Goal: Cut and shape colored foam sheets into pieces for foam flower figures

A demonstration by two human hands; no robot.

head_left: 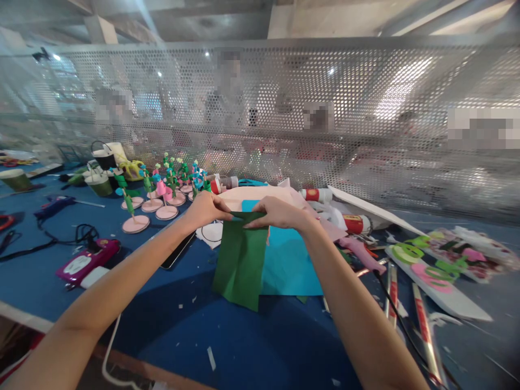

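Note:
A dark green sheet of paper (239, 260) hangs between my hands, its top edge folded over in a narrow strip. My left hand (209, 209) pinches the fold at its left end. At the right end, my right hand (276, 213) grips the same fold between thumb and fingers. Behind and to the right of it lies a bright blue sheet (290, 262) on the table. A pale pink sheet (264, 193) spreads out beyond both hands. Near my left wrist, a white piece with a drawn curve (210, 234) and a dark phone-like slab (179, 250) lie on the table.
Several small paper flower stands on pink discs (136, 223) stand left of centre. A blue glue gun (54, 206) and a magenta device (87, 262) with cables lie farther left. At right are a white board (459, 300) with paper rings and a pink glue gun (361, 253). A perforated metal screen (276, 119) rises behind.

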